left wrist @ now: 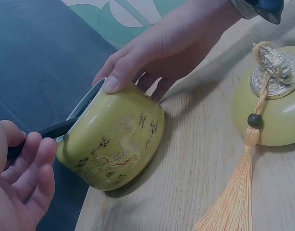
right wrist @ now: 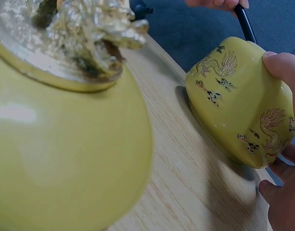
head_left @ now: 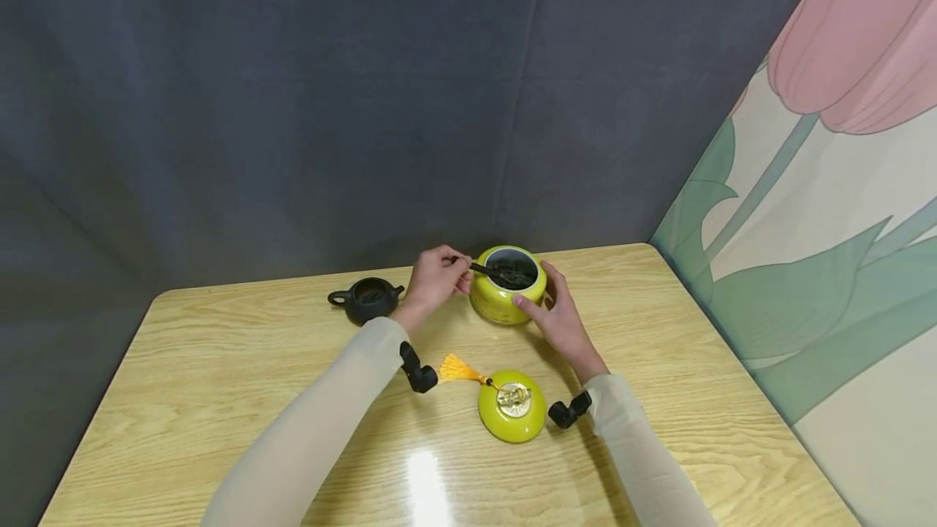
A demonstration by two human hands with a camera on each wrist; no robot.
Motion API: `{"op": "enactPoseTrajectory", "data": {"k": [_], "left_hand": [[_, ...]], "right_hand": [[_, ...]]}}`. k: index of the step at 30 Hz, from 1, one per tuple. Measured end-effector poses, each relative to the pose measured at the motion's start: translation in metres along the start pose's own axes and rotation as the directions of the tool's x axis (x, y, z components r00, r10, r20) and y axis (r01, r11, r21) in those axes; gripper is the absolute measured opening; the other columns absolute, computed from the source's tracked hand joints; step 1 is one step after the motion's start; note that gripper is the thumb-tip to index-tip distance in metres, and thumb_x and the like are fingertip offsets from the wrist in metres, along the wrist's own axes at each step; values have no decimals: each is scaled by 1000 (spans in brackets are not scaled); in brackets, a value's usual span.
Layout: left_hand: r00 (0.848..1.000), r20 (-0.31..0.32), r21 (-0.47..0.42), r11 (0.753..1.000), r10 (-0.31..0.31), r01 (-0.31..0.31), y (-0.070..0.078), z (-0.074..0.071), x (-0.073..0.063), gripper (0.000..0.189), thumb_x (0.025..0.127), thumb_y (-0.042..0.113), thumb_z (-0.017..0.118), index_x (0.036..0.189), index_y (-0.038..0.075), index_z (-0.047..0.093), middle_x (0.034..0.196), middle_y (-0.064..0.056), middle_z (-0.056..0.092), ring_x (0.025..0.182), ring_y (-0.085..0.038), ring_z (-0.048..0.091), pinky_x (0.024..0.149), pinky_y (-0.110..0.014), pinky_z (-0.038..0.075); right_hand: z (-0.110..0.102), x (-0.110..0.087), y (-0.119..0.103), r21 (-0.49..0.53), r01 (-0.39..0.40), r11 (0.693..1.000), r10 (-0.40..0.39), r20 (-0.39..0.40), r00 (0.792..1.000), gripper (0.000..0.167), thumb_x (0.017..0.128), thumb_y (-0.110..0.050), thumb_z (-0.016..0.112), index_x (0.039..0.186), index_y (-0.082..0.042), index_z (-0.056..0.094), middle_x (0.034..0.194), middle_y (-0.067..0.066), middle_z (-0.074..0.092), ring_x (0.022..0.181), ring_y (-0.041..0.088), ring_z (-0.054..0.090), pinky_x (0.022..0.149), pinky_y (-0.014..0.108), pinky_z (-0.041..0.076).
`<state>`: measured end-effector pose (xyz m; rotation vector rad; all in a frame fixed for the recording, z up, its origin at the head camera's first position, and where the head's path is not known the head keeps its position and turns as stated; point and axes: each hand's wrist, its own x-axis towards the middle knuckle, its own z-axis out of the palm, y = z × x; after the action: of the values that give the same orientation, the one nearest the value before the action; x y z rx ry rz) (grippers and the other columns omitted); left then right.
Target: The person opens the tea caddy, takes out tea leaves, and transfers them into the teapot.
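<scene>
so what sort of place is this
Probably an indoor corner staged for recording: a pale wood-grain table stands against a plain dark blue-grey backdrop, a large pink-and-green tulip-patterned surface borders its right side, and the person wears small black wrist cameras.

White glare on the tabletop [head_left: 183, 397], soft shadows, bluish cast in wrist views

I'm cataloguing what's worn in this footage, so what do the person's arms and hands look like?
The left sleeve and right sleeve are long, plain and pale off-white. A small black angular device sits at each wrist; no cable shows. The left hand and right hand wear no gloves.
</scene>
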<state>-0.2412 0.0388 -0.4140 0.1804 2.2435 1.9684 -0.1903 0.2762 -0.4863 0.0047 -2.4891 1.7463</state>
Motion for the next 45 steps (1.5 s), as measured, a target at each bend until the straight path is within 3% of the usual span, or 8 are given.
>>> {"op": "enactPoseTrajectory", "data": {"k": [7,12,16,20,26,28,38,45], "left_hand": [[1000,-13,-5,1000,11,-11,1,-3,-1,15,105,9,66,109,-2,74,91,-21,77,63,-13,69,63,-25,62],[1000,-24,20,1000,14,-14,5,-6,-2,15,105,11,66,110,0,75,96,-25,78,63,-14,70,61,-22,56],[999,-31,23,1000,8,-7,10,-7,-4,15,105,12,66,110,1,75,100,-28,77,70,-27,74,59,-22,52],[999,-35,13,1000,14,-13,12,-8,-5,16,105,11,65,110,-1,75,102,-31,77,79,-36,75,61,-21,57],[999,-43,22,999,24,-23,11,-9,-5,15,105,10,67,109,-1,76,91,-18,78,70,-13,70,68,-23,59],[999,-43,23,1000,22,-21,12,-9,-5,15,104,10,67,109,-1,76,88,-15,78,69,-11,69,68,-22,58],[999,-35,11,1000,6,-5,17,-13,-7,14,104,14,68,108,2,75,85,-13,77,67,-24,69,59,-23,53],[999,-31,5,1000,10,-10,18,-15,-8,14,104,13,68,108,2,75,83,-10,76,62,-17,65,59,-22,52]], "right_hand": [[0,-1,-2,6,3,1000,-3,-1,1000,89,102,-26,74,170,-15,19,176,16,26,165,38,25,136,59,18],[0,-2,-2,10,9,1000,-9,-4,1000,88,103,-26,73,170,-14,19,176,18,27,165,39,24,136,59,17],[0,-2,-2,19,9,1000,-9,-2,1000,87,103,-26,73,170,-14,19,175,18,27,165,38,24,136,60,16],[-1,-2,-3,15,1,1000,-1,-2,1000,88,102,-26,74,170,-14,19,176,17,27,165,38,25,136,59,17],[0,-2,-3,7,-5,1000,5,-1,1000,89,102,-26,75,170,-14,19,176,16,27,165,37,25,136,59,18],[-1,-2,-3,8,-3,1000,3,0,1000,89,102,-26,74,170,-14,18,176,16,27,165,38,25,136,59,17],[-1,1,0,17,2,1000,-2,-2,1000,90,101,-26,75,170,-15,19,176,17,27,165,38,25,136,59,17],[-1,1,1,15,0,1000,0,4,1000,90,101,-28,75,170,-15,19,176,17,26,166,38,23,136,59,17]]}}
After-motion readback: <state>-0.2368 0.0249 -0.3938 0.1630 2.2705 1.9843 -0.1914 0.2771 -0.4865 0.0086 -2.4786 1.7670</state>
